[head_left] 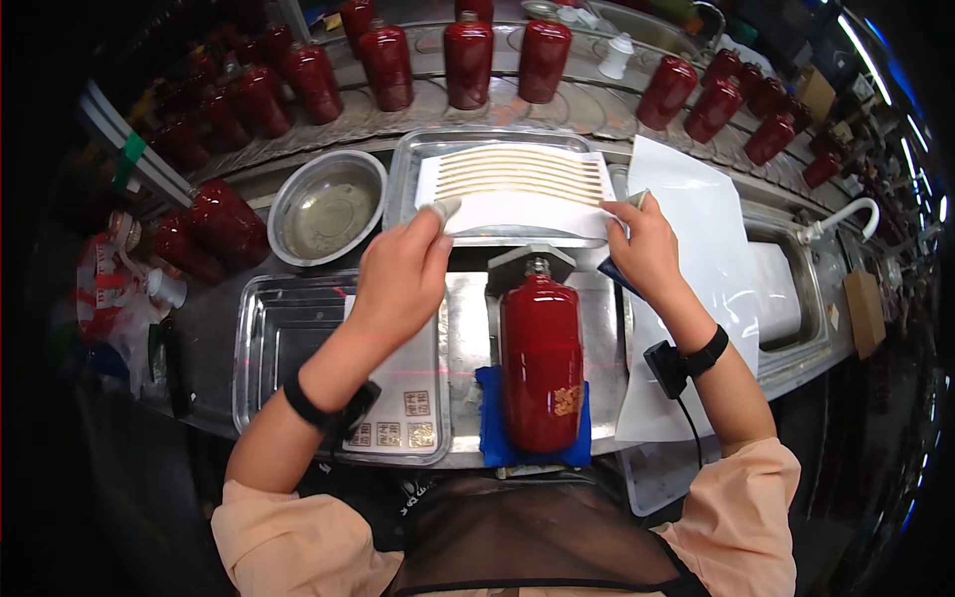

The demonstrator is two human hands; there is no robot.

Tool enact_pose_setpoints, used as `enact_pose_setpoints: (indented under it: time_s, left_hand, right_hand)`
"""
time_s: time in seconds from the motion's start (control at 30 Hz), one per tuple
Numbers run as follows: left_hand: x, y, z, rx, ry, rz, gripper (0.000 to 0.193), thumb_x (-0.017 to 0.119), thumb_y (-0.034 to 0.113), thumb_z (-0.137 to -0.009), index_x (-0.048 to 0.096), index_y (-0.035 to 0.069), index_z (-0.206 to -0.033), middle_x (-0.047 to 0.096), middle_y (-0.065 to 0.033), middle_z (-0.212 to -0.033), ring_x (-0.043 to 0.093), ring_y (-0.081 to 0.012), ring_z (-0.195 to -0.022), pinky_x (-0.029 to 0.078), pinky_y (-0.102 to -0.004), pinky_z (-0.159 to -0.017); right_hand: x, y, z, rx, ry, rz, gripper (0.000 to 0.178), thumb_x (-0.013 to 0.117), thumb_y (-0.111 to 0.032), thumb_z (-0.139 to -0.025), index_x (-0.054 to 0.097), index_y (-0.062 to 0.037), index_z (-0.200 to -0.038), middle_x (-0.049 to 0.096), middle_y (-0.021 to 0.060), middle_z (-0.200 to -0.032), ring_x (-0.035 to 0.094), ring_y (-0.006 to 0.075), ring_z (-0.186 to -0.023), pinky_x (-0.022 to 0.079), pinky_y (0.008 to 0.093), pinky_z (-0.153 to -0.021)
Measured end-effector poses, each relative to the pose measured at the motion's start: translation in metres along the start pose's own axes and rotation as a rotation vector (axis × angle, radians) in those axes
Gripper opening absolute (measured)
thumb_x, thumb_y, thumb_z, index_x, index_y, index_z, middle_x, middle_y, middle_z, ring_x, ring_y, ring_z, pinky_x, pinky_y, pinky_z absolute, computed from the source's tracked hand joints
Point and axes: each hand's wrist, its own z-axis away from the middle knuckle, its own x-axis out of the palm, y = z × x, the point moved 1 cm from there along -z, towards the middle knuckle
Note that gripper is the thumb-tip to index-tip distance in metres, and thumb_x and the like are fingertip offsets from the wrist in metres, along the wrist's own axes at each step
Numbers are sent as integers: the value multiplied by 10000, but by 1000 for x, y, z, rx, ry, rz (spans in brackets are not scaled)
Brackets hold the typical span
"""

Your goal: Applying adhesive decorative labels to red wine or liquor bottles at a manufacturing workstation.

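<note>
Both hands are at the side edges of a white sheet (pixel 522 212) printed with several thin gold strips. It sits over a metal tray (pixel 403 179). My left hand (pixel 400 277) pinches the sheet's left edge, thumb and finger together. At the right edge, my right hand (pixel 645 251) pinches near the strips' ends. Whether a single strip is lifted between them is unclear. Below, between my forearms, a glossy red bottle (pixel 540 348) lies with its neck away from me, on a blue cloth (pixel 490 438) and against a grey angled rest (pixel 512 271). It bears a gold square mark.
A round metal bowl (pixel 284 214) stands left of the tray. Nearer, a clear tray (pixel 249 368) holds paper with square decals (pixel 421 435). A white sheet (pixel 686 229) spreads at right beside a sink (pixel 821 318). Red bottles (pixel 468 65) line a curved conveyor (pixel 428 119) behind.
</note>
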Motion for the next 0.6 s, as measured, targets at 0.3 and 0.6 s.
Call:
enact_pose_setpoints:
  time_s: [0.3,0.6]
  left_hand:
    - [40,-59,-37,-84,-357,-268,305,460,159,-934,453,-40,-1164,579,-260,-1146,511,-400,-1158,248,-549,-1091]
    - [32,-60,-55,-157,-61,12,160,490,124,-906,537,-28,-923,669,-233,-859,640,-412,-829,492,-452,-719]
  right_hand:
    - [13,-5,-10,-48,-138,207,260,591,-154,-798,733,-117,-1012,544,239,-1053,649,387,-735,540,452,-682]
    - [8,-3,-13,-19,-118,147,302,584,-133,-775,730,-147,-1039,535,238,-1024,643,384,-716,534,455,-673]
